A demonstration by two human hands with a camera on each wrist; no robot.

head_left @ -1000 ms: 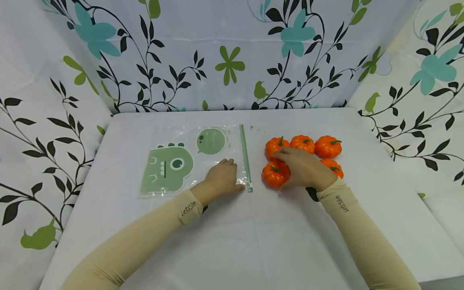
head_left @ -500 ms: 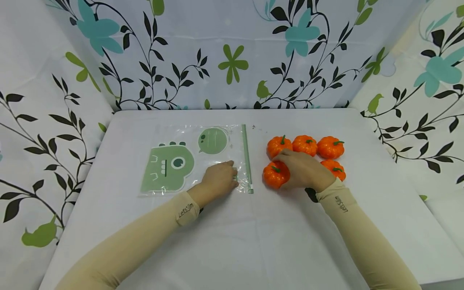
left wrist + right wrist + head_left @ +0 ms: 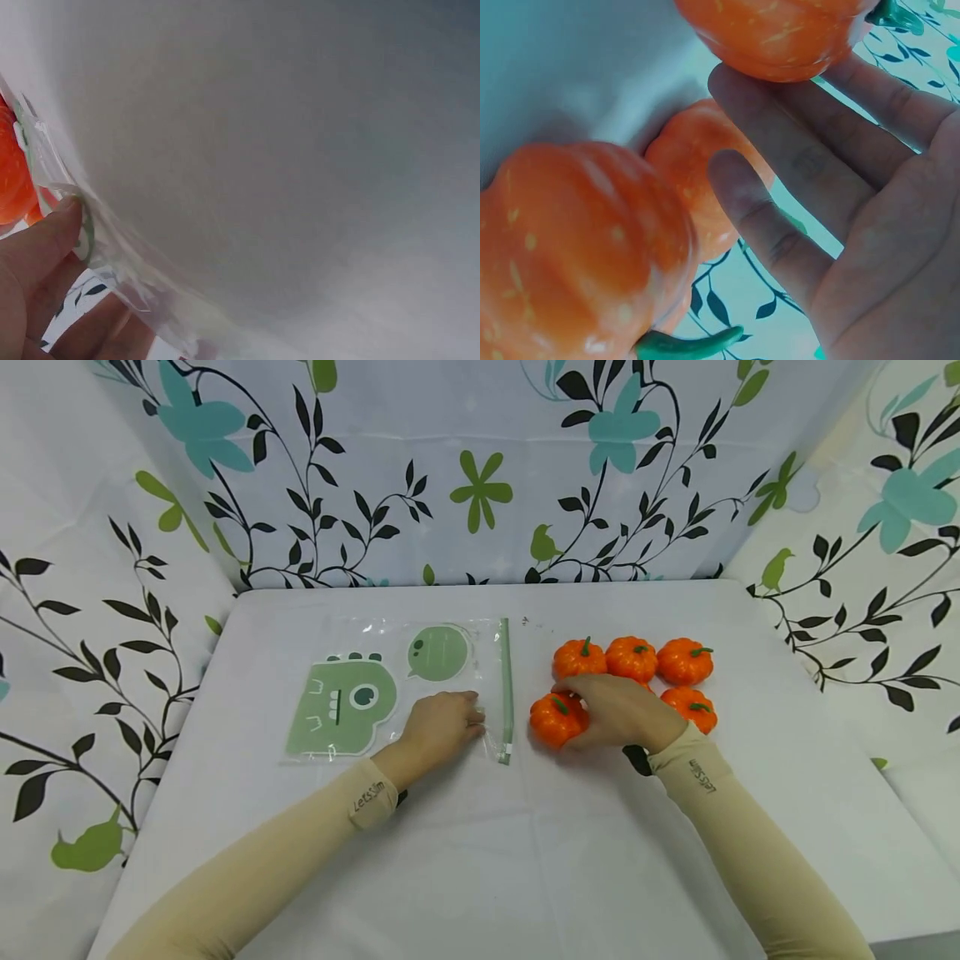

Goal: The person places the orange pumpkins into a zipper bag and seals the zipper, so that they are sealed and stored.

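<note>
A clear zip bag [image 3: 352, 718] with green dinosaur print lies flat on the left, its green zip strip [image 3: 506, 677] facing the pumpkins. My left hand [image 3: 438, 727] pinches the bag near its zip end. In the left wrist view the thumb [image 3: 56, 232] lies against the clear plastic. On the right, my right hand [image 3: 622, 710] grips the front-left orange toy pumpkin [image 3: 557, 720], with its fingers on the far side and the thumb on the near side. The right wrist view shows that pumpkin [image 3: 780, 37] against the fingers; the thumb is hidden there.
Several more toy pumpkins with green stems stand close by: a back row beginning with one pumpkin [image 3: 579, 657], and another pumpkin [image 3: 688, 708] right of the right hand. A white-covered table [image 3: 480, 860] bears everything. Patterned curtains [image 3: 420, 460] hang behind and beside it.
The front-left pumpkin has moved left with my right hand, away from the others. My left hand has slid left, and the bag's zip edge has shifted slightly left.
</note>
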